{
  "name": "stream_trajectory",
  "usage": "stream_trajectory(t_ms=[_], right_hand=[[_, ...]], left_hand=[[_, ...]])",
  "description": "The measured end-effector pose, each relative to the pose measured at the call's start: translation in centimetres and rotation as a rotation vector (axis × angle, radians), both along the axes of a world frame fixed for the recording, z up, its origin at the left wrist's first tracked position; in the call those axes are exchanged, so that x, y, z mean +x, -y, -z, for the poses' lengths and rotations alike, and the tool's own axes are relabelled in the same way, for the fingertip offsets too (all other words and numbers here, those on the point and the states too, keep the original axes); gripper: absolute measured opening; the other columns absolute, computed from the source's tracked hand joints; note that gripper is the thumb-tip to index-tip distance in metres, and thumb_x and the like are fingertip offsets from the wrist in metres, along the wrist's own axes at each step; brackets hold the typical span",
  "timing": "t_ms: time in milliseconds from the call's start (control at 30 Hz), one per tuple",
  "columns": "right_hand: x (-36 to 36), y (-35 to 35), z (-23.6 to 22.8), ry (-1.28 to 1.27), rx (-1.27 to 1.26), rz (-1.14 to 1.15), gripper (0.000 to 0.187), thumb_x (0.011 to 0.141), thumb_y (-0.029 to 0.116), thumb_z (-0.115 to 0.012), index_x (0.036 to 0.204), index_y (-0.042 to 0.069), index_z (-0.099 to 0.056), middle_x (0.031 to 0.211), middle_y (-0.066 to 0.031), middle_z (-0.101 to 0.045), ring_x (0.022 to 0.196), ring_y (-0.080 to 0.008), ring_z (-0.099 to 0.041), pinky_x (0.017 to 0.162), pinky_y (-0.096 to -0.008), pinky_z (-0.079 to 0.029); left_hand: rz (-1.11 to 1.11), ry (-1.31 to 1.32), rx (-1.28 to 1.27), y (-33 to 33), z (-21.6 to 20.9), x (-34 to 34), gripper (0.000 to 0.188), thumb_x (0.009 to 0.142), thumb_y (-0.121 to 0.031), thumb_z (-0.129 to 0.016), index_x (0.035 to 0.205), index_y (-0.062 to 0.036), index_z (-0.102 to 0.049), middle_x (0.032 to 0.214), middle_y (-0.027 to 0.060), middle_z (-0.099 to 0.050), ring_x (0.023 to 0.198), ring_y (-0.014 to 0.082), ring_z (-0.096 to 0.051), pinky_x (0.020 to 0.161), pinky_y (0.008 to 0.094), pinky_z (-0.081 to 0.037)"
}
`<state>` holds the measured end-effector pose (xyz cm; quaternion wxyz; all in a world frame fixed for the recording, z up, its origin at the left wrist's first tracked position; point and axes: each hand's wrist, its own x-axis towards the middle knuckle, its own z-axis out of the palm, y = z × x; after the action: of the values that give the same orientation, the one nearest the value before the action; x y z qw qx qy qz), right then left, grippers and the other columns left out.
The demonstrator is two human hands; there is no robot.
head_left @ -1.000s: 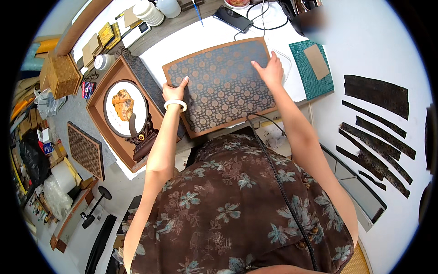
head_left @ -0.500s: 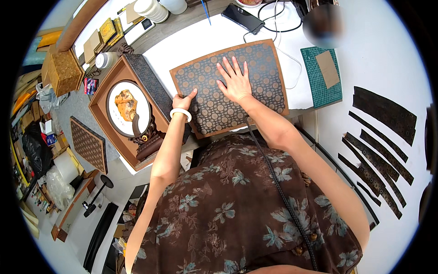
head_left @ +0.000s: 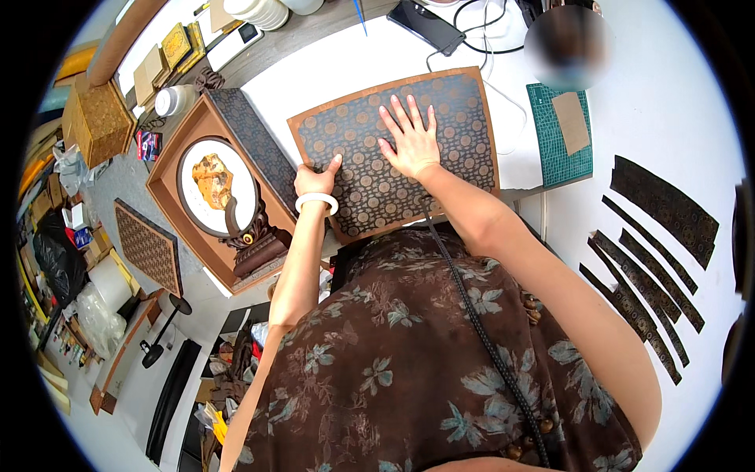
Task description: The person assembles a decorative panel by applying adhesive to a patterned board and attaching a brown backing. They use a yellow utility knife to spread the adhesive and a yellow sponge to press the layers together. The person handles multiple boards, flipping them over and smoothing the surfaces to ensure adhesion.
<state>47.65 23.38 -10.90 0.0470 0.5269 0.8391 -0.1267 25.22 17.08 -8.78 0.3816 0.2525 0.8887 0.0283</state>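
Partly hidden — patterned board (head_left: 440, 118) under right hand (head_left: 410, 141), left hand (head_left: 316, 179).

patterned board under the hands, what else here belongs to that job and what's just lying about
In use: patterned board; left hand at its edge; right hand flat on it.

Lying about: green cutting mat; dark fabric strips; open display box; phone.
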Motion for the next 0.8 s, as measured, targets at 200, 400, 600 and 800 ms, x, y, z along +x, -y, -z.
stream_trajectory(t_ms=[200, 400, 600, 800], right_hand=[[-0.6, 0.0, 0.0, 0.026, 0.039, -0.013, 0.065, 0.100, 0.054, -0.036, 0.158, 0.029, -0.019, 0.166, -0.0016, -0.007, 0.152, -0.0287, -0.003, 0.120, -0.0602, -0.004], [-1.7, -1.7, 0.5, -0.231, 0.103, 0.138, 0.065, 0.100, 0.045, -0.039, 0.154, 0.011, -0.029, 0.163, -0.0089, -0.019, 0.152, -0.0279, -0.010, 0.120, -0.0573, -0.007], [-3.9, -5.6, 1.5, -0.069, 0.218, 0.134, 0.068, 0.099, 0.047, -0.038, 0.153, 0.008, -0.029, 0.161, -0.0114, -0.022, 0.151, -0.0278, -0.014, 0.121, -0.0545, -0.008], [-3.9, -5.3, 1.7, -0.017, 0.159, 0.145, 0.067, 0.098, 0.049, -0.039, 0.154, 0.014, -0.029, 0.161, -0.0106, -0.022, 0.151, -0.0285, -0.014, 0.120, -0.0559, -0.009]], left_hand=[[-0.043, 0.068, 0.052, 0.7, 2.0, -0.9, 0.093, 0.068, -0.060, -0.083, 0.124, 0.0081, -0.054, 0.119, 0.0248, -0.063, 0.111, 0.0368, -0.063, 0.093, 0.0438, -0.052], [-0.167, 0.155, 0.141, -0.8, 1.8, -1.1, 0.093, 0.070, -0.055, -0.083, 0.132, 0.0043, -0.049, 0.131, 0.0228, -0.057, 0.120, 0.0341, -0.058, 0.100, 0.0423, -0.048], [-0.465, 0.514, 0.389, -4.3, 3.7, -2.8, 0.073, 0.070, -0.039, -0.089, 0.120, 0.0033, -0.058, 0.118, 0.0166, -0.067, 0.106, 0.0291, -0.064, 0.094, 0.0399, -0.050], [-0.348, 0.223, 0.205, -5.1, 1.1, -1.6, 0.070, 0.069, -0.039, -0.091, 0.116, 0.0039, -0.062, 0.117, 0.0202, -0.067, 0.105, 0.0313, -0.064, 0.095, 0.0425, -0.050]])
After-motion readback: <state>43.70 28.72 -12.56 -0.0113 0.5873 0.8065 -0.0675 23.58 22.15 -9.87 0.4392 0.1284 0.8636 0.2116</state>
